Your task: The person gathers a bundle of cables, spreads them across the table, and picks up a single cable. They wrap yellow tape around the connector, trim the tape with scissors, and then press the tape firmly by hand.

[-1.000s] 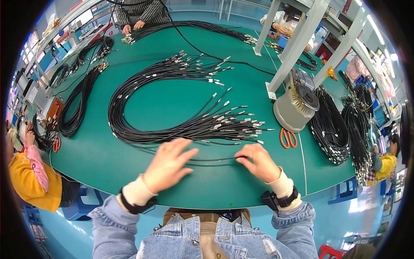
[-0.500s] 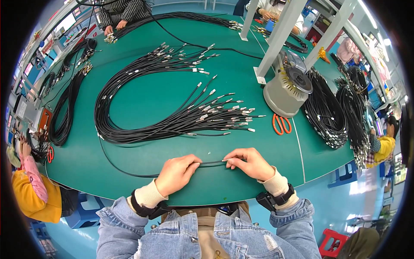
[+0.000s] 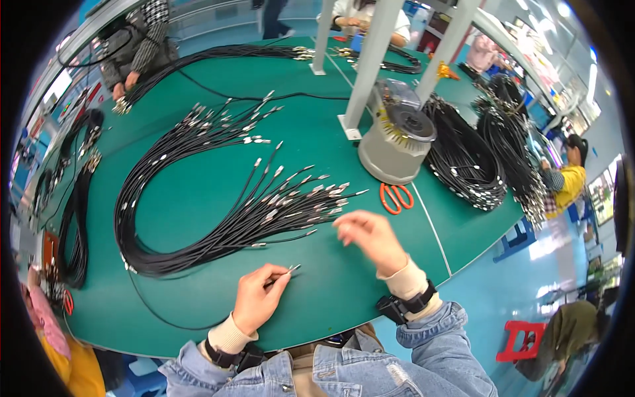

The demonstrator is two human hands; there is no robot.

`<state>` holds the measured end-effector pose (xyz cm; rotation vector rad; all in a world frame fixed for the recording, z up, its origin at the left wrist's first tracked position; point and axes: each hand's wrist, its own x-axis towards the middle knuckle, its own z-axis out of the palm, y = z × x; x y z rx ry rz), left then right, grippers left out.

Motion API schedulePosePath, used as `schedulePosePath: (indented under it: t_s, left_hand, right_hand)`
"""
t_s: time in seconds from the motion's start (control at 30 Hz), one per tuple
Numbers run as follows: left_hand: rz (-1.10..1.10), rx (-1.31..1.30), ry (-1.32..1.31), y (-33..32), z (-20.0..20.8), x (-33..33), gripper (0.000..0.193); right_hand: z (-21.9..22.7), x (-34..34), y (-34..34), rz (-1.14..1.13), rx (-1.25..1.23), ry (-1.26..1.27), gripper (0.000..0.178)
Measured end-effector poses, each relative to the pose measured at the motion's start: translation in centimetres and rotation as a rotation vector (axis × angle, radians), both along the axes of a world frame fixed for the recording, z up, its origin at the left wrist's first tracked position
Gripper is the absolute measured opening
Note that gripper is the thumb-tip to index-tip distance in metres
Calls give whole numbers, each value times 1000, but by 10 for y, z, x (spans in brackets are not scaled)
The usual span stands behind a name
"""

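Pinched in my left hand (image 3: 258, 296), low over the near part of the table, is a thin black cable (image 3: 152, 312). Its metal tip pokes out past the thumb and forefinger, and its length curves back left to the large bundle. My right hand (image 3: 372, 241) is lifted to the right, a little blurred, with fingers loosely bent and nothing visible in them. Just beyond both hands lies the U-shaped bundle of black cables (image 3: 129, 205), its many ends carrying small silver and white connectors. The ends nearest my right hand fan out toward its fingertips.
Orange-handled scissors (image 3: 395, 192) lie beside a grey round machine (image 3: 390, 155) near white metal posts (image 3: 374, 66). Coiled cable bundles (image 3: 463, 159) sit at the right, another bundle (image 3: 74, 231) at the left. Co-workers are around the green table (image 3: 311, 126); a red stool (image 3: 519, 341) stands right.
My right hand has let go of the cable's end and risen up and away. My left hand now grips close to the cable's tip. The whole view has shifted and tilted.
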<state>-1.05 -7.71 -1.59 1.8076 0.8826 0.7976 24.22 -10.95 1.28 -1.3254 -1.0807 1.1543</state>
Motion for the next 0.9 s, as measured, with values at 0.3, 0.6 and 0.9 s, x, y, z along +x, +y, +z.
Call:
schedulePosePath:
  t_s: [0.3,0.6,0.9]
  left_hand:
    - [72,-80,-1,-3,7,3,8]
    - [50,67,82,-1,8,-2,9]
    - [78,38,68,-3,9,0,7]
  right_hand:
    - [36,100,36,-689,242,263,21]
    - [28,104,72,-668,234,325,13]
    - [35,98,71,-645,302,420,10]
